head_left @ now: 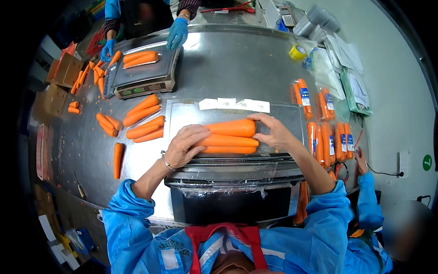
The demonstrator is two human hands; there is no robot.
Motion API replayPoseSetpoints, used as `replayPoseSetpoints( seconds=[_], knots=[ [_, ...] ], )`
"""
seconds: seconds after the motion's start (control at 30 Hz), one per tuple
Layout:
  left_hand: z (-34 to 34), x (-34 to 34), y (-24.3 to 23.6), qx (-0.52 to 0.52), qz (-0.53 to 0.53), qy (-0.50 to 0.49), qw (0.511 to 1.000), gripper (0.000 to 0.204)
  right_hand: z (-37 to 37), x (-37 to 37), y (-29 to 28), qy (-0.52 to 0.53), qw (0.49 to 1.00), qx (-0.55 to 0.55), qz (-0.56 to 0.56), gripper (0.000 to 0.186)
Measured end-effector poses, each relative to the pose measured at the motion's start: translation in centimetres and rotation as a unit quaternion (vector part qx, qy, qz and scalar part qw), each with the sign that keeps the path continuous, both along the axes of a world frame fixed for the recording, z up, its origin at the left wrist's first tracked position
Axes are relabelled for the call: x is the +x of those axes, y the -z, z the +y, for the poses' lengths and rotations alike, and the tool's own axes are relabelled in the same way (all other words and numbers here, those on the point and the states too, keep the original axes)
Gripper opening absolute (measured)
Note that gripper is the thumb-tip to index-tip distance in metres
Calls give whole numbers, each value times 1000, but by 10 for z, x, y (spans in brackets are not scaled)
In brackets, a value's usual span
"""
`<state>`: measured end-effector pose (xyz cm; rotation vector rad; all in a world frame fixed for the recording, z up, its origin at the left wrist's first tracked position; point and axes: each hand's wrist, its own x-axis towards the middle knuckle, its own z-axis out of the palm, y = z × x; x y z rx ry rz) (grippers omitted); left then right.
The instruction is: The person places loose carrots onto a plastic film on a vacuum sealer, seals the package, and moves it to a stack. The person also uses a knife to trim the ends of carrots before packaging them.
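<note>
Three large orange carrots (230, 136) lie side by side on the flat top of a wrapping machine (280, 119) in front of me. My left hand (186, 145) is closed over their left ends, fingers resting across the top. At their right ends, my right hand (273, 133) grips with thumb and forefinger. Whether film or a tray lies beneath the carrots is hard to tell. Just left of the machine, carrots in pairs (145, 128) rest on clear trays, and a single carrot (118, 160) lies nearer to me.
Across the metal table (219, 59), a person's blue-gloved hand (177, 33) is over a scale (145, 86) bearing carrots. Loose carrots and cardboard boxes (49, 102) are at left. Labelled carrot packs (325, 141), yellow tape (297, 52) and a co-worker's hand (361, 160) are at right.
</note>
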<state>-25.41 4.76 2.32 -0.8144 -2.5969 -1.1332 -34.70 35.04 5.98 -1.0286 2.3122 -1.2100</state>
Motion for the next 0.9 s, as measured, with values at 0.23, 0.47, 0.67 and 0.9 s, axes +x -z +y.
replayPoseSetpoints(
  seconds=[0.23,0.47,0.67,0.9],
  knots=[
    [2,-1,-2,0,10,-5,1000,43,-4,2,-3,9,1000,4,2,55],
    [2,0,-3,3,0,-9,1000,43,-2,1,-8,-71,965,34,251,49],
    [5,1,-7,-28,3,-21,999,46,3,1,9,-70,973,37,215,52],
    [9,3,-8,-29,3,-47,998,47,14,4,16,1,992,-17,123,48]
  ],
)
